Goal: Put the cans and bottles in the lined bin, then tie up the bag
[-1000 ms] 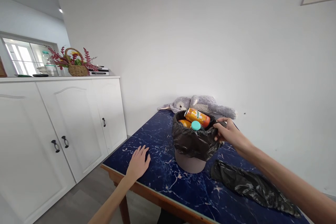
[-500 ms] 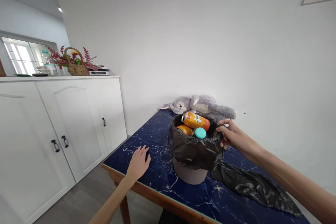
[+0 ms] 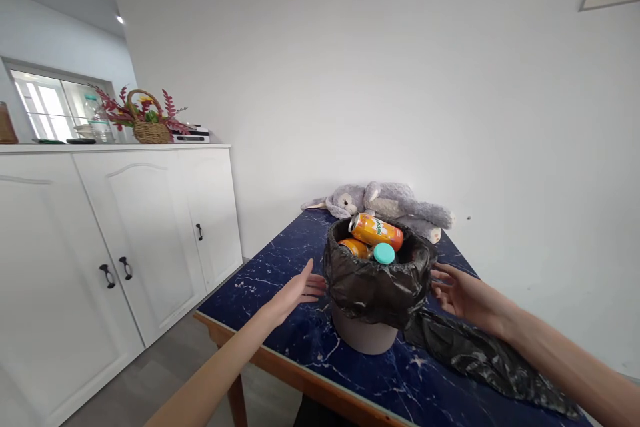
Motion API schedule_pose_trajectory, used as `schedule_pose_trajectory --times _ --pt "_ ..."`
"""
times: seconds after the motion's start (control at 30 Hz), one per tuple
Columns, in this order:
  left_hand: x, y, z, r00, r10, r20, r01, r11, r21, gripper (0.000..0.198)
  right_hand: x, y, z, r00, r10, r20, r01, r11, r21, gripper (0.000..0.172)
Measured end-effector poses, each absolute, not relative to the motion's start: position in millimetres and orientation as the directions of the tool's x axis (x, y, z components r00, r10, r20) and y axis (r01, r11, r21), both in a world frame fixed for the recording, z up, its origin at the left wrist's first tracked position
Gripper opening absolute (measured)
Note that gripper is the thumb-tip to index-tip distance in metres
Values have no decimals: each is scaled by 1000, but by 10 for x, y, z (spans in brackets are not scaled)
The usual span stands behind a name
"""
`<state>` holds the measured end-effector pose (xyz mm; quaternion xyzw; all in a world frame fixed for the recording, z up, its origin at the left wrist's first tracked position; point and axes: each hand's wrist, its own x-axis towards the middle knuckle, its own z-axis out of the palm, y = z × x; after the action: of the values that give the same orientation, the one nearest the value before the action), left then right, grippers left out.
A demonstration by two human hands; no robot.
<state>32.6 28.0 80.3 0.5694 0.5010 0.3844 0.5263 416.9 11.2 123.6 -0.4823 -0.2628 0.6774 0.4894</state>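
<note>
A grey bin (image 3: 365, 335) lined with a black garbage bag (image 3: 375, 290) stands on the table, the bag folded down over its rim. Inside it lie an orange Mirinda can (image 3: 376, 231), a second orange can (image 3: 354, 247) partly covered, and something with a turquoise cap (image 3: 384, 253). My left hand (image 3: 300, 287) is open at the left side of the bag, fingertips close to the plastic. On the opposite side, my right hand (image 3: 457, 290) is open with fingers apart, its tips at the bag's edge. Whether either hand touches cannot be made out.
A flat black plastic bag (image 3: 495, 360) lies right of the bin on the blue marbled table (image 3: 280, 267). Behind is a grey plush rabbit (image 3: 390, 203) against the wall. White cabinets (image 3: 140, 233) stand left, topped by a flower basket (image 3: 151, 132) and a clear bottle (image 3: 99, 123).
My left hand has lifted off the tabletop and moved right to the bag's side. My right hand has let go of the bag's rim and shifted lower along its right side.
</note>
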Motion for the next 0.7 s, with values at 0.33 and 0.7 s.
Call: schedule_pose_trajectory --times 0.33,0.7 --pt "667 500 1834 126 992 19 -380 30 925 18 4171 -24 1922 64 987 -148 -263 -127 -956 13" --pt "1036 275 2837 -36 942 333 -443 -314 840 27 4293 65 2339 158 976 147 -338 194 -921 11"
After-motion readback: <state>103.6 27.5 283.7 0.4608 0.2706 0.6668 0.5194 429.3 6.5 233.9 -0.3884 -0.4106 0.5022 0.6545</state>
